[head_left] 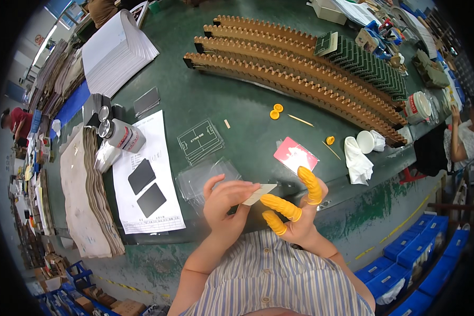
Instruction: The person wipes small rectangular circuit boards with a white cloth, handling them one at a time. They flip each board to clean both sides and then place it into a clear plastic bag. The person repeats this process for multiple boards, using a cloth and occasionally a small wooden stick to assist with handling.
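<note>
Close to my body, over the table's front edge, my left hand (227, 206) pinches a thin pale card (260, 194) between thumb and fingers. Three fingers of my right hand (304, 220) wear yellow rubber finger cots and are spread apart. One covered fingertip comes right up to the card's edge; whether it touches I cannot tell. Just beyond lies a pink and white card (296, 154) in a clear sleeve. Left of it are clear plastic sheets (203, 179) and a small stack of dark green plates (200, 140) with white line markings.
Slotted brown racks (279, 66) run across the back, with green plates (366, 63) standing at their right end. Yellow finger cots (275, 111), wooden sticks (301, 120) and a white cloth (358, 160) lie nearer. At left are a metal-topped bottle (122, 134), dark plates (142, 176) on paper and cloth stacks (87, 195).
</note>
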Demonstrator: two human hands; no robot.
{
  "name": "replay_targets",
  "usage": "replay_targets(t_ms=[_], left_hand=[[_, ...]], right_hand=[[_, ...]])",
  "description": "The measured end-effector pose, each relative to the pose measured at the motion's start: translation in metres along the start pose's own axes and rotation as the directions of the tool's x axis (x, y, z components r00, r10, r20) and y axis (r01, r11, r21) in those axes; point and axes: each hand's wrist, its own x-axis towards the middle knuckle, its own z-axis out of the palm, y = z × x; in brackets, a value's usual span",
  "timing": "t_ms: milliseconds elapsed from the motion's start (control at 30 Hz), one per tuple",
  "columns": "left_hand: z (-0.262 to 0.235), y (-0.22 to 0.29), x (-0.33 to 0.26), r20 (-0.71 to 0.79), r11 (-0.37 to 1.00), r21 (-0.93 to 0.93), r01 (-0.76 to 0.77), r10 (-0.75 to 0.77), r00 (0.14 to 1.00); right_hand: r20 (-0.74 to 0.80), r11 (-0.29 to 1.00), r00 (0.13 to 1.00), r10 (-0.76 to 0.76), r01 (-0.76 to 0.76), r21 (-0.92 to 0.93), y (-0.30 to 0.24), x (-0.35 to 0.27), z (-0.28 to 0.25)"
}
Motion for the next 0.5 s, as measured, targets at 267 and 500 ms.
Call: replay_targets(t_ms=[267,500], left_hand=[[-0.0003,0.0009,0.0004,0.002,0.999,0.028,-0.019,0.019,1.0],[-0.0003,0.0021,0.0015,0.007,0.999,0.028,-0.02,0.02,1.0]], right_hand=[[0.006,0.999,1.0,-0.012,0.012,0.05,-0.003,-0.0014,0.0049],[0.034,0.999,0.999,0.003,-0.004,0.053,-0.002,-0.0023,0.0025]])
